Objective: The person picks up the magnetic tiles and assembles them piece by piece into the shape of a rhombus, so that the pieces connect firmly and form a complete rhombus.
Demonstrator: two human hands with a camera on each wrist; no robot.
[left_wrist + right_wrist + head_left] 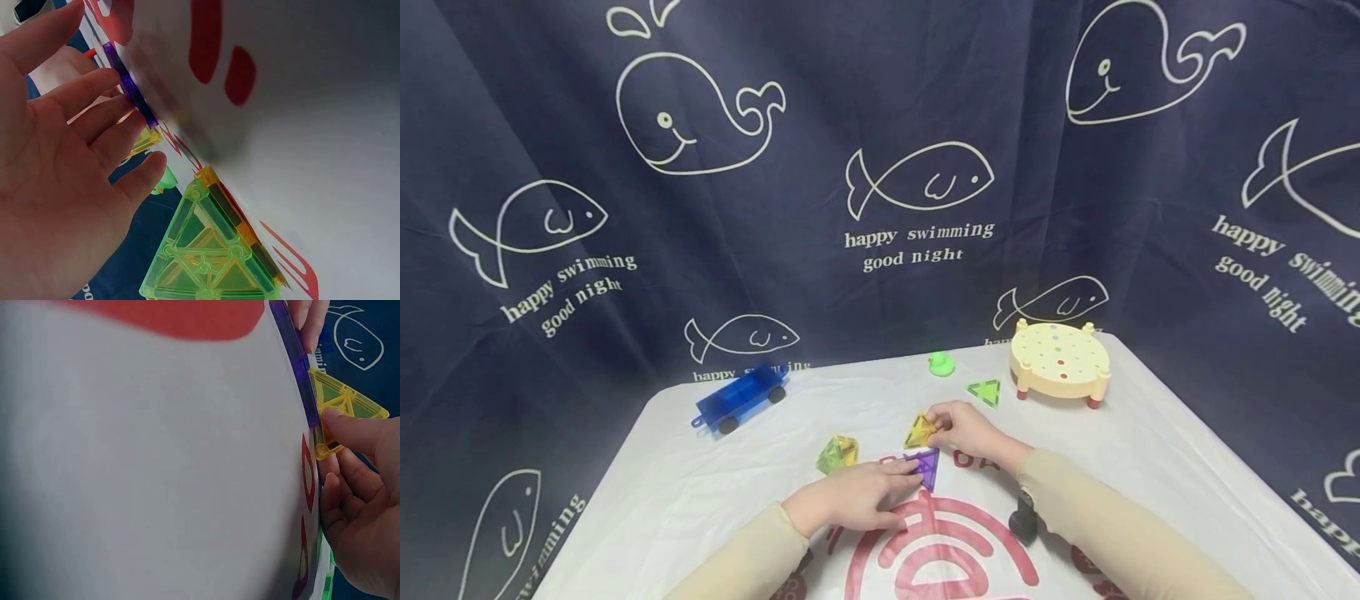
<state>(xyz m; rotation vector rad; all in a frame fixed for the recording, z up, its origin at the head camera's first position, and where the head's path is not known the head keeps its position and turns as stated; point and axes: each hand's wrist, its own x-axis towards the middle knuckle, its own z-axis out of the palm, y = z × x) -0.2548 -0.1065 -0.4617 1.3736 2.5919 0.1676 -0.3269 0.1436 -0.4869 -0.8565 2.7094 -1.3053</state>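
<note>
A purple triangular magnetic tile (930, 471) lies flat on the white table. My left hand (859, 495) reaches over it with fingers extended, fingertips right at the tile. My right hand (972, 430) pinches a yellow triangular tile (916, 432) between thumb and fingers. In the right wrist view this yellow tile (365, 407) stands up from the table at the edge of the purple tile (299, 372). Left of these, beyond my left hand, sits a small green and yellow tile pyramid (833, 455); its green face (206, 262) shows large in the left wrist view.
A loose green triangular tile (986, 392) and a green toy duck (942, 364) lie toward the back. At back right stands a round cream pegboard stool (1060, 358). A blue wheeled toy wagon (741, 398) is at back left. A dark printed curtain (880, 108) hangs behind the table.
</note>
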